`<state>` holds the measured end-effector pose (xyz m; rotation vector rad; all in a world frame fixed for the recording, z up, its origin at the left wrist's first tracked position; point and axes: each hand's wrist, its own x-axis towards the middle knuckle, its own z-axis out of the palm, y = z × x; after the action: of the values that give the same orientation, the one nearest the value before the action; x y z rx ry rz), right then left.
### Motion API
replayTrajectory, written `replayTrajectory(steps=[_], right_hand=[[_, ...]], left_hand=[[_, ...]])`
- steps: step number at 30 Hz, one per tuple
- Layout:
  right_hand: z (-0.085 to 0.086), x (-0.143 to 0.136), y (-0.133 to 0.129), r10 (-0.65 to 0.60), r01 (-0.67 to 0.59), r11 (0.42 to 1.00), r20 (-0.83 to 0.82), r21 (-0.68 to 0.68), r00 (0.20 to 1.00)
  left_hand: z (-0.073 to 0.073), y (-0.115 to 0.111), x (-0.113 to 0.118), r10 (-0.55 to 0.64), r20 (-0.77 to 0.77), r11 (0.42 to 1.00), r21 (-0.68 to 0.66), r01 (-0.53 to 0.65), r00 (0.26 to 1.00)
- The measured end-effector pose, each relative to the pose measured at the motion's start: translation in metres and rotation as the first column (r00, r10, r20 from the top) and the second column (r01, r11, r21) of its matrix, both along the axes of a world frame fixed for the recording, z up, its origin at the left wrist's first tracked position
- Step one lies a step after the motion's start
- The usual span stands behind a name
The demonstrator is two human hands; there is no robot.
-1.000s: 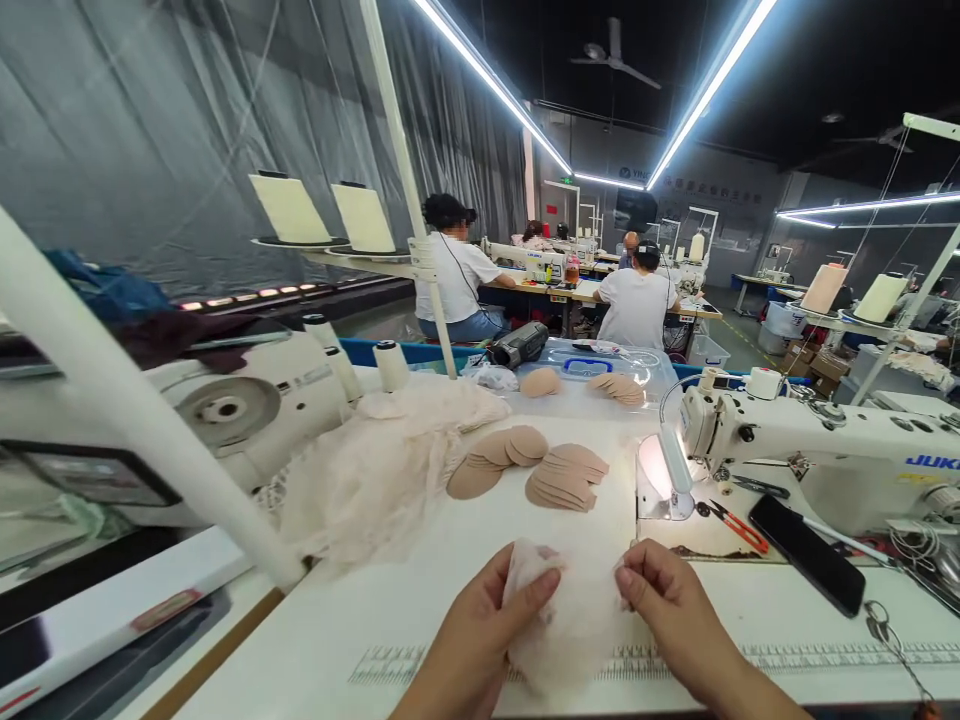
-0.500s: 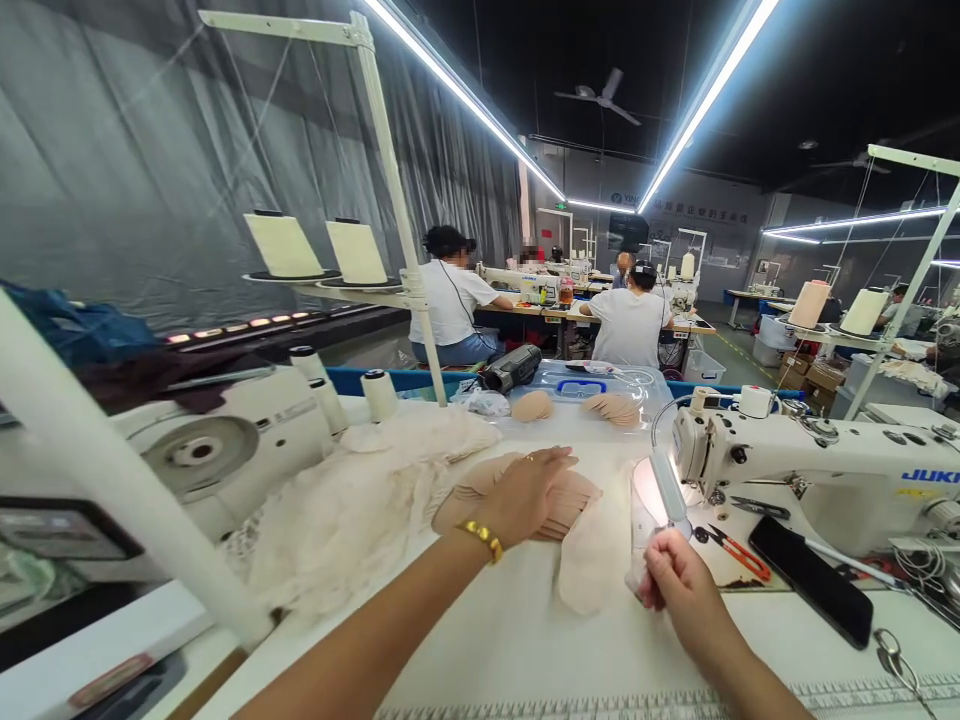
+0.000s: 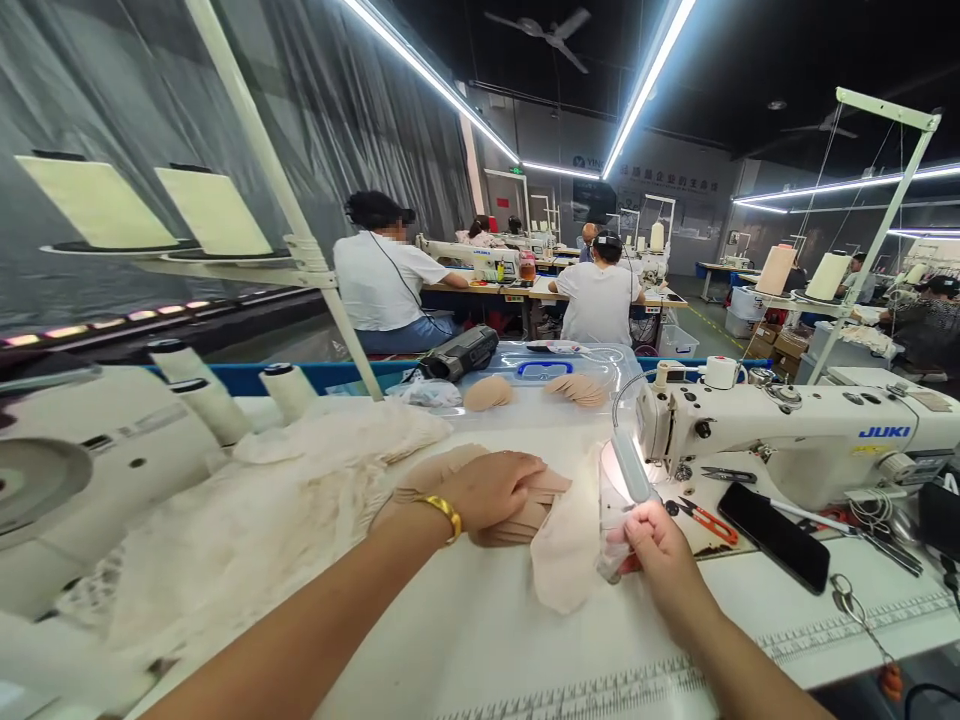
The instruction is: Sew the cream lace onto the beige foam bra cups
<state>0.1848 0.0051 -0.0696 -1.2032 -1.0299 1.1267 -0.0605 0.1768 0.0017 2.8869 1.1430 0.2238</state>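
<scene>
My left hand [image 3: 491, 490], with a gold bracelet at the wrist, rests palm down over a fanned stack of beige rounded fabric pieces [image 3: 517, 520]. Its fingers are slightly bent, and their undersides are hidden. My right hand [image 3: 660, 550] is closed, thumb against fingers, on the edge of a pale, sheer fabric piece [image 3: 613, 525] beside the sewing machine's lit lamp [image 3: 634, 468]. Between the hands a cream, rounded fabric piece [image 3: 562, 560] lies on the white table, overlapping the stack. Whether it joins the sheer piece I cannot tell.
A JUKI sewing machine [image 3: 817, 430] stands at right, with orange thread snips [image 3: 709, 522], a black phone [image 3: 776, 535] and small scissors [image 3: 847, 597] near it. Cream lace fabric [image 3: 247, 520] is heaped at left. A clear plastic box lid [image 3: 517, 400] bears more beige pieces. Co-workers sit beyond.
The view has swung right, so things sit further left. My left hand's fingers bend more over the stack than before. My right hand still grips the sheer piece by the lamp.
</scene>
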Motion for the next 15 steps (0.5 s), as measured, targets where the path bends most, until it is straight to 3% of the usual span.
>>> replayTrajectory(steps=[6, 11, 15], right_hand=[[0.005, -0.001, 0.001, 0.011, -0.010, 1.000, -0.074, 0.011, 0.997], [0.010, -0.005, 0.001, -0.013, 0.013, 1.000, -0.113, -0.001, 0.993], [0.013, -0.005, -0.001, 0.007, -0.003, 1.000, -0.135, 0.029, 0.991]], left_hand=[[0.003, -0.002, 0.004, 0.016, 0.093, 0.999, 0.036, -0.019, 0.996], [0.022, -0.026, 0.008, 0.069, 0.304, 0.986, 0.124, -0.111, 0.950], [0.031, -0.063, 0.009, -0.027, 0.369, 0.999, -0.030, 0.041, 0.929]])
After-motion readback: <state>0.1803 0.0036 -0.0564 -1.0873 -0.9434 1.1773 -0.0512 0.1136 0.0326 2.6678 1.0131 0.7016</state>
